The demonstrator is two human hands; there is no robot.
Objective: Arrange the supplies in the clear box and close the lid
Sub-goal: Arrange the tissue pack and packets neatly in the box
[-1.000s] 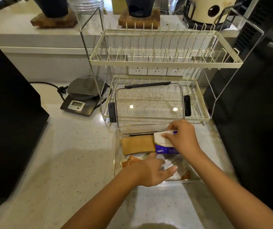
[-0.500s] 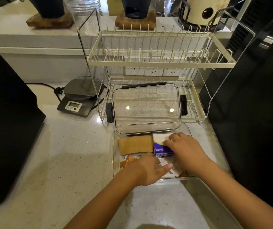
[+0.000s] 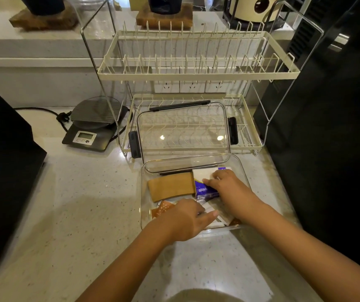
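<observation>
The clear box [image 3: 243,171] stands open on the counter in front of me. Inside, a tan flat pack [image 3: 171,186] lies at the back left and a white-and-purple tissue pack [image 3: 203,182] at the back right. My right hand [image 3: 229,188] presses flat on the tissue pack. My left hand [image 3: 185,221] rests on white and clear packets [image 3: 220,212] at the box's front, fingers loosely curled over them. An orange patterned sachet [image 3: 163,209] shows beside it. The clear lid [image 3: 183,131] with black clips leans on the dish rack's lower tier behind the box.
A cream two-tier dish rack [image 3: 196,70] stands behind the box. A dark kitchen scale [image 3: 92,129] with a cord sits to its left. Black appliances flank the counter, one on the left [image 3: 2,160] and one on the right [image 3: 327,138].
My right hand lowered the tissue pack from a raised tilt to flat in the box's back right. My left hand stayed on the front packets. The camera moved closer.
</observation>
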